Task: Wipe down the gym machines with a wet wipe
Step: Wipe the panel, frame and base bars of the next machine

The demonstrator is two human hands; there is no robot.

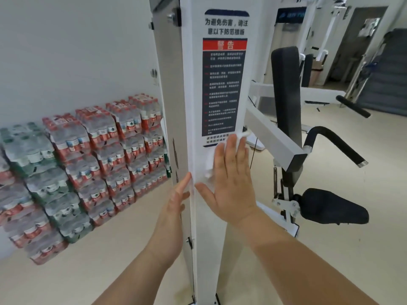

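Warning label (224, 80) on white machine column (198, 216): heading 为避免伤害,请注意以下防范措施; red band 警告.

Water-bottle packs (99, 155), shrink-wrapped, red and green labels, stacked in tiers on beige floor (110, 260) against white wall (77, 51); grey stairs (383, 84) far right; door (352, 51) beside them, paper (372, 25) posted on it.

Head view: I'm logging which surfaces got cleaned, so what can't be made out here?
All in the head view:
- Wipe: mostly hidden under the right hand.
- Label: bottom edge covered by wipe and right hand; small print blurred.
- Column: top cut off by the upper edge.
- Left hand: palm side hidden, facing the column's side.
- Bottle packs: labels too blurred to read.
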